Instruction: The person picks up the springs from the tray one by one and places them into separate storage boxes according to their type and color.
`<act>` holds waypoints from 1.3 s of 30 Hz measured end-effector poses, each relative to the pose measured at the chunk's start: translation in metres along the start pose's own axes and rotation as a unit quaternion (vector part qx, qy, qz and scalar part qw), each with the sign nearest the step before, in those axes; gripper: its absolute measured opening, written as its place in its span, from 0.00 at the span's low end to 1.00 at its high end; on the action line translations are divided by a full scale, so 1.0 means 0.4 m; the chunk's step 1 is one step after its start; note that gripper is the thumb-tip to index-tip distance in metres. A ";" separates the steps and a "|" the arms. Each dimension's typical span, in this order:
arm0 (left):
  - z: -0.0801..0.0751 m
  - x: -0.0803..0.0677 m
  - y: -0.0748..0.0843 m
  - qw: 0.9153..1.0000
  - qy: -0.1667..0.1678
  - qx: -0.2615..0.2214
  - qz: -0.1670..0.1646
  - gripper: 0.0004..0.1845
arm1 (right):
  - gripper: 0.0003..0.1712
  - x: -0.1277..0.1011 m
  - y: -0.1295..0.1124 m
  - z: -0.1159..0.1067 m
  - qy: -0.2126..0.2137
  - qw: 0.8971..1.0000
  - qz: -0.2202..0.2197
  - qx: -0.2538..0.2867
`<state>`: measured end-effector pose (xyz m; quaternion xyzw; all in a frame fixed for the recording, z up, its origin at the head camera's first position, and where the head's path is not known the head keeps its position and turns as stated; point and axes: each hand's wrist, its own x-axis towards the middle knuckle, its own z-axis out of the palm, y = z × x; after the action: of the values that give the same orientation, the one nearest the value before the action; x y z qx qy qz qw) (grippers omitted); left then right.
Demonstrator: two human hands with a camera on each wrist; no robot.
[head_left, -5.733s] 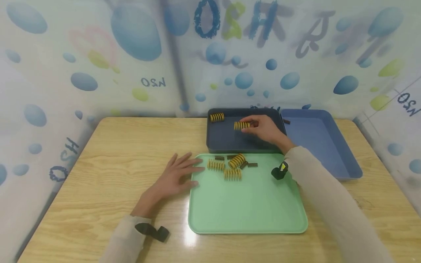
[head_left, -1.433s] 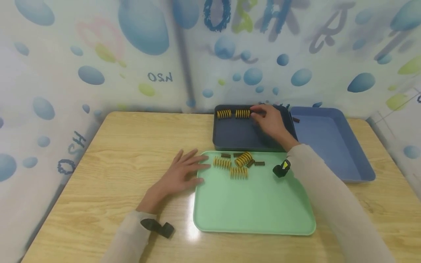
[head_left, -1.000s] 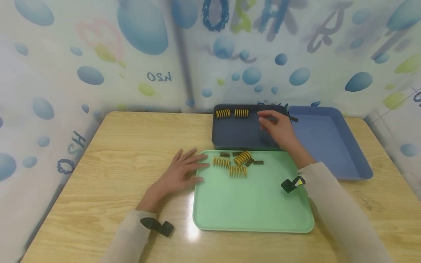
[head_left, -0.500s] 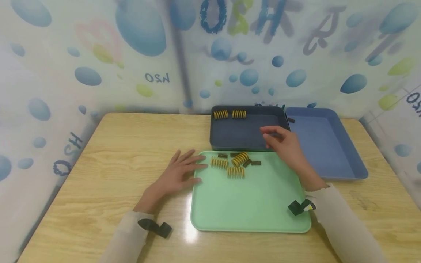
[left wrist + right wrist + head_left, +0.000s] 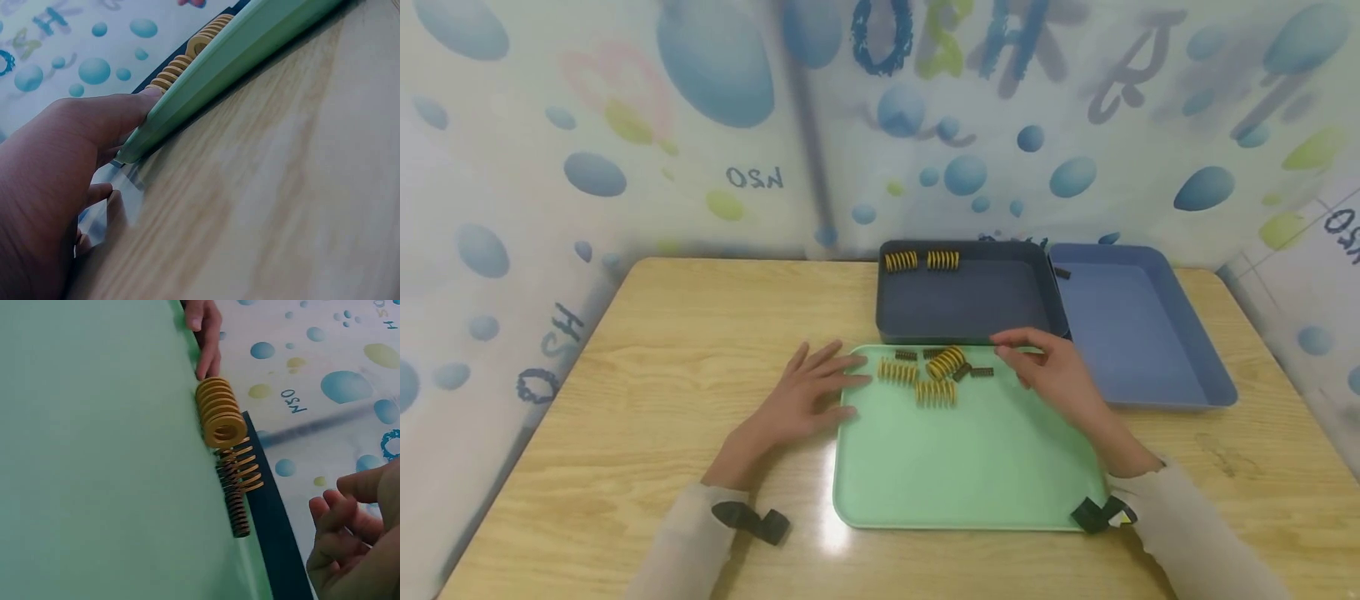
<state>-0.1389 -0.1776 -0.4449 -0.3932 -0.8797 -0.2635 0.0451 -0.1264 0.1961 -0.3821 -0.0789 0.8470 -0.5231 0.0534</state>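
Note:
My left hand (image 5: 816, 390) lies flat on the wooden table, its fingertips (image 5: 147, 100) touching the left edge of the green tray (image 5: 970, 475). My right hand (image 5: 1041, 367) hovers over the tray's far right part with fingers (image 5: 340, 515) loosely curled and holding nothing. Just left of it lie three yellow springs (image 5: 934, 375) and several small dark springs (image 5: 981, 372). In the right wrist view a yellow spring (image 5: 220, 415) and a dark spring (image 5: 237, 515) lie near the tray's far rim. Two yellow springs (image 5: 921, 261) rest side by side at the back of the dark tray (image 5: 970, 304).
A blue tray (image 5: 1138, 333) stands to the right of the dark one, with one small dark spring (image 5: 1062, 272) at its back left corner. A bubble-printed curtain closes off the table on three sides. Bare wood (image 5: 685, 333) stretches to the left.
My right hand let go of a yellow spring at the back of the dark tray and drew back toward me, now above the green tray. The left hand stayed put.

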 end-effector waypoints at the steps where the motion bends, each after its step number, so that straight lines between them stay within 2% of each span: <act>1: 0.001 0.000 0.000 1.000 0.000 -0.001 0.001 0.24 | 0.23 -0.001 0.005 0.002 -0.002 1.000 0.005 0.004; 6: 0.003 -0.002 -0.001 1.000 0.003 -0.002 0.002 0.24 | 0.22 0.005 0.029 0.010 -0.023 1.000 0.013 0.016; 12: 0.004 -0.001 -0.001 1.000 0.003 0.001 0.002 0.24 | 0.21 0.022 0.073 0.020 -0.062 0.998 -0.024 0.014; 21: 0.007 -0.002 -0.006 1.000 -0.003 0.001 -0.006 0.25 | 0.20 0.035 0.108 0.036 -0.050 0.996 -0.068 -0.016; 33: 0.005 0.000 0.000 1.000 -0.002 -0.002 -0.001 0.24 | 0.16 0.034 0.126 0.039 -0.035 0.993 -0.092 -0.060; 39: 0.003 0.000 0.001 1.000 -0.001 -0.002 -0.004 0.24 | 0.16 0.038 0.129 0.037 -0.040 0.993 -0.085 -0.067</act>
<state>-0.1386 -0.1768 -0.4457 -0.3905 -0.8807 -0.2646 0.0422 -0.1429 0.2031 -0.4350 -0.1750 0.8672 -0.4647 0.0367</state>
